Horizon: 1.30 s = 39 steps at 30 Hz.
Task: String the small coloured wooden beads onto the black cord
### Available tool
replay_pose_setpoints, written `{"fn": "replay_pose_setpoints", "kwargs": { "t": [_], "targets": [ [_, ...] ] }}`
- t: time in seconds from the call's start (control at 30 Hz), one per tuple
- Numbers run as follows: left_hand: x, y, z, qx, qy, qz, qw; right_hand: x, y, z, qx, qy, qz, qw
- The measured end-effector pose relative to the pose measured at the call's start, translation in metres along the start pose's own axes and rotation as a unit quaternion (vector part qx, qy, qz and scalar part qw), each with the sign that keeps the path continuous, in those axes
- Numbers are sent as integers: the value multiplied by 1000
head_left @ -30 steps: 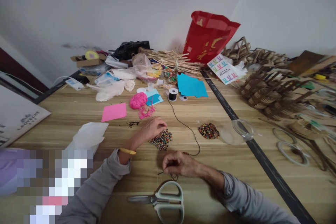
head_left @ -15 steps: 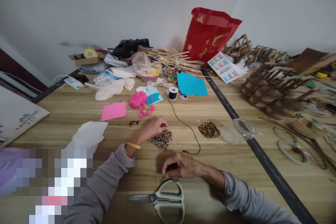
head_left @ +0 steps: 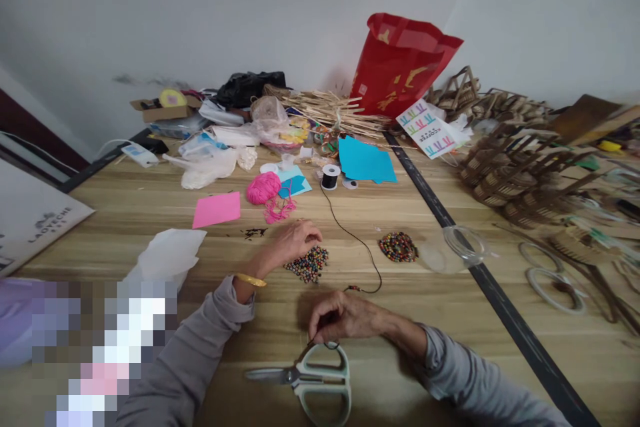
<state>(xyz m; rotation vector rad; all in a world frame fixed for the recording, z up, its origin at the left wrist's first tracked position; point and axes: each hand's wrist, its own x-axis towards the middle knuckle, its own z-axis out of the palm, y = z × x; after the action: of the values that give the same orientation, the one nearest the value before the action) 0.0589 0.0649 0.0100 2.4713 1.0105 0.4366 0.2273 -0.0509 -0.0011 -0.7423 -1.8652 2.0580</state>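
My left hand (head_left: 299, 239) rests at the upper edge of a pile of colourful beads (head_left: 309, 265), fingers bent down at the beads; whether a bead is between the fingertips is too small to tell. Nearer to me, my right hand (head_left: 340, 317) pinches the end of a black cord (head_left: 354, 227), above the handles of the scissors (head_left: 323, 383). The cord runs from a black spool (head_left: 330, 177) and carries a few beads (head_left: 354, 288) beside my right hand. A coil of strung beads (head_left: 398, 247) lies further right.
Pink yarn (head_left: 263, 188), pink paper (head_left: 217, 210) and blue paper (head_left: 367, 160) lie beyond my hands. A red bag (head_left: 403, 67) stands by the wall. Woven baskets (head_left: 525, 180) crowd the right, near clear rings (head_left: 465, 245). White crumpled paper (head_left: 170, 257) lies left.
My left hand has shifted very slightly over the bead pile. My right hand keeps its pinch on the cord in nearly the same place.
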Motion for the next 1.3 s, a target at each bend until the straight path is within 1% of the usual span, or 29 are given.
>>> {"fn": "replay_pose_setpoints", "kwargs": {
  "t": [0.1, 0.17, 0.27, 0.33, 0.47, 0.57, 0.7, 0.77, 0.83, 0.87, 0.93, 1.0, 1.07, 1.17, 1.23, 1.3],
  "targets": [
    [-4, 11, 2, -8, -28, 59, 998, -2, 1, -1, 4, -22, 18, 1000],
    [-8, 18, 4, 6, -49, 89, 995, -2, 2, -1, 5, -36, 30, 999],
    [-14, 25, 7, 43, -63, 114, 991, -2, 4, -1, 3, -48, 32, 998],
    [-17, 26, 11, 60, -56, 125, 989, -2, 4, -1, 3, -56, 28, 998],
    [-19, 23, 18, 78, -32, 130, 988, -2, 2, -2, -2, -61, 32, 998],
    [-18, 24, 19, 87, -36, 130, 987, -1, 0, -1, -7, -62, 27, 998],
    [-16, 30, 16, 84, -33, 124, 988, 0, -2, 0, 14, -59, 46, 997],
    [-17, 33, 12, 51, -16, 111, 992, 0, -4, 0, 47, -49, 65, 996],
    [-21, 34, 7, -16, 24, 78, 996, 0, -7, -2, 75, -23, 76, 994],
    [-24, 34, 4, -61, 49, 52, 996, 1, -9, -4, 81, -4, 75, 994],
    [-33, 34, 0, -158, 92, -16, 983, 1, -13, -9, 77, 33, 58, 995],
    [-44, 31, -1, -249, 108, -84, 959, 2, -17, -15, 69, 65, 27, 995],
    [-55, 27, 1, -323, 131, -135, 928, 5, -19, -21, 64, 107, -9, 992],
    [-67, 23, 9, -399, 167, -183, 883, 13, -18, -22, 52, 209, -58, 975],
    [-72, 21, 13, -424, 178, -208, 863, 19, -14, -19, 43, 277, -82, 956],
    [-75, 21, 15, -447, 181, -226, 846, 25, -8, -12, 40, 317, -97, 942]
  ]
}}
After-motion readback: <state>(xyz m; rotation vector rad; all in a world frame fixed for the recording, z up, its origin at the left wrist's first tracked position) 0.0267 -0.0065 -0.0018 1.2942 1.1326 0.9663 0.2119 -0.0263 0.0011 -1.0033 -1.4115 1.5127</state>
